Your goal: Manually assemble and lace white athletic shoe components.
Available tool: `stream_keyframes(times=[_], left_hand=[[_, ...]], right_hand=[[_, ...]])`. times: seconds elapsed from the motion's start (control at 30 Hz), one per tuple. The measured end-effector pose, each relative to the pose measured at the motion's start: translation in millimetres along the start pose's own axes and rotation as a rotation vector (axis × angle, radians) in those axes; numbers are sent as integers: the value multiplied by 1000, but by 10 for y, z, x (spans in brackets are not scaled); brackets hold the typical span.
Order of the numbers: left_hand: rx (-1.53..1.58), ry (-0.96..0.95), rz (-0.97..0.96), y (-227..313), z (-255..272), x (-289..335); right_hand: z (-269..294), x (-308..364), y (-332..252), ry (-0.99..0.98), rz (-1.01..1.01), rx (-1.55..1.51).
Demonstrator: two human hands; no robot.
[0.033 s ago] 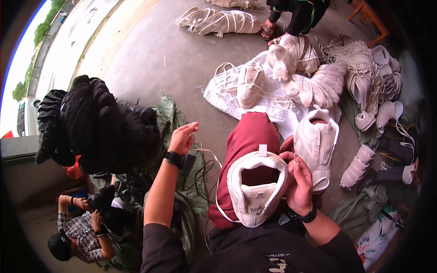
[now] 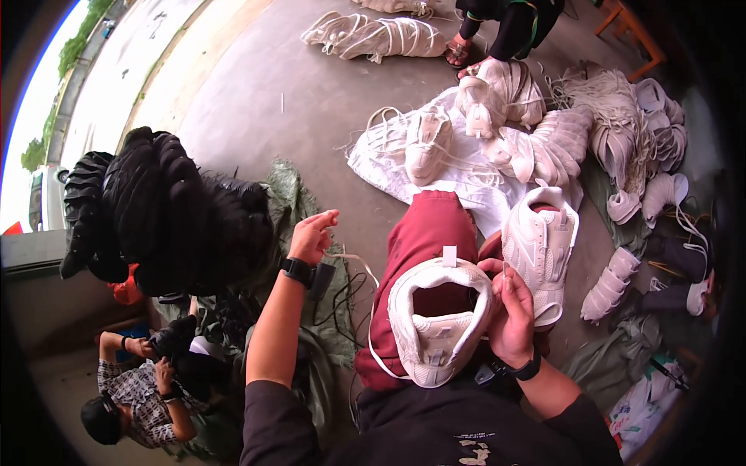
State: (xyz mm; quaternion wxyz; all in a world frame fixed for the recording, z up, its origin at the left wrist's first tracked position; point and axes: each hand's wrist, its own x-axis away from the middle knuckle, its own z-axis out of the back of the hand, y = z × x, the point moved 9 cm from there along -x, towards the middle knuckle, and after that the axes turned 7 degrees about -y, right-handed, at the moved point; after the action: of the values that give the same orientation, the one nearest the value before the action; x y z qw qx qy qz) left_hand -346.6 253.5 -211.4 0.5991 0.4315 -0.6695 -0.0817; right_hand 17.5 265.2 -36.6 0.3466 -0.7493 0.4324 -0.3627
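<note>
A white shoe upper rests on my lap over maroon trousers, its collar opening facing up and a white tab standing at its far end. My right hand is closed at the upper's right edge, fingertips pinched together. A tiny shiny thing between those fingertips is too small to name. Out to the left, my left hand is raised with its fingers pressed together; what they hold, if anything, cannot be made out. A pale lace runs from near this hand toward the upper. Another white upper lies by my right knee.
Bundled pale uppers lie ahead on a white sheet, with more at the right. Black uppers are piled at the left. A co-worker handles a dark piece at lower left. Another person's legs show at the top.
</note>
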Motion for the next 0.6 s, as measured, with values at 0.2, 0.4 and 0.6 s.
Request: stream_keyframes(times=[0.2,0.4,0.6], left_hand=[[249,23,134,-330,271,-50],[65,83,28,-385,359,-68],[-83,137,-88,-94,-119,175]], right_hand=[[-24,38,41,13,5,-24],[-12,69,15,21,1,1],[38,50,35,12,-6,5]])
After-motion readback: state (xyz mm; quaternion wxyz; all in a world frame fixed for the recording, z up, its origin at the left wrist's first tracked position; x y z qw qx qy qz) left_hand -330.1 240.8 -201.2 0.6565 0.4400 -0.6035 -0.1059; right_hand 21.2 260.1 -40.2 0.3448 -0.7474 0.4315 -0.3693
